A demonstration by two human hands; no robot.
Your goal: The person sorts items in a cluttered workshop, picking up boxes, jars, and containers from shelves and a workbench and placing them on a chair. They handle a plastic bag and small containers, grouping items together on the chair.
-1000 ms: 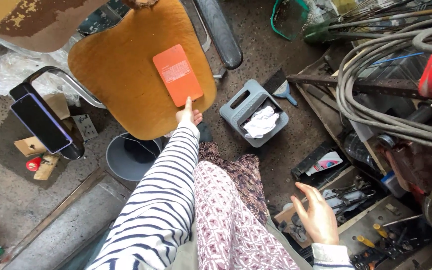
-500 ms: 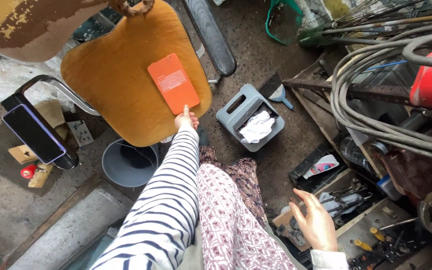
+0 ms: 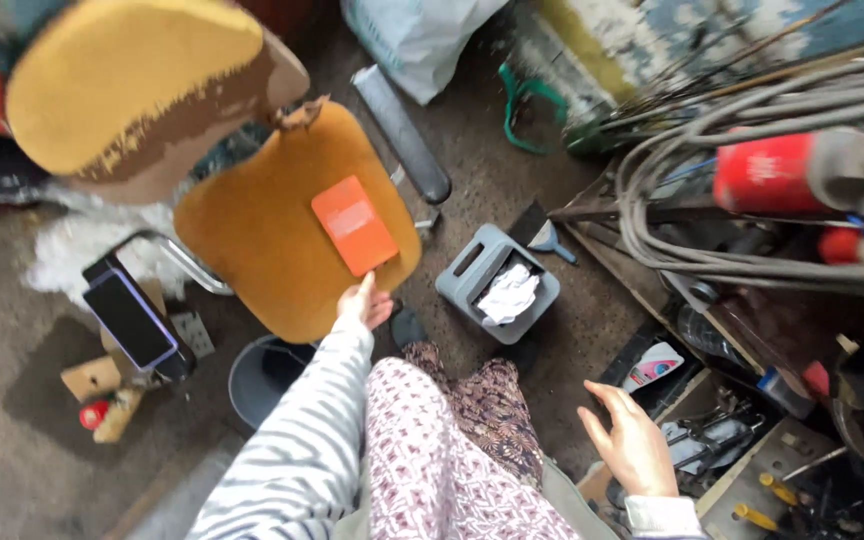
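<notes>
My left hand [image 3: 364, 303] is stretched out ahead of me, index finger extended, tip at the near edge of the orange flat pack [image 3: 354, 225]. Frame is motion-blurred, so I can't tell if the fingertip actually touches it or sits just short. Other fingers loosely curled, nothing gripped.

The orange pack lies flat on the yellow-brown chair seat [image 3: 262, 230], just beyond my fingertip, toward the seat's right edge. The worn chair backrest [image 3: 142, 95] is well beyond the hand, up and to the left. A black armrest [image 3: 402, 130] runs just right of the pack.

Right of my left hand, on the floor: a grey plastic stool [image 3: 497, 282] with crumpled white paper [image 3: 508, 293] lying in it. A small brush [image 3: 542, 235] sits just past the stool.

Left of the hand: a dark phone [image 3: 132, 320] propped on the other armrest, and below the seat a grey round bucket [image 3: 262, 375].

My right hand [image 3: 632, 445] is low and close to me, open wide, fingers spread, palm facing left, holding nothing. It hovers over a cluttered tray of tools [image 3: 742, 450]. Just beyond it lies a white and pink bottle [image 3: 652, 365]. Further out on that side, a bundle of grey cables [image 3: 712, 160] and a red cylinder [image 3: 767, 170].
</notes>
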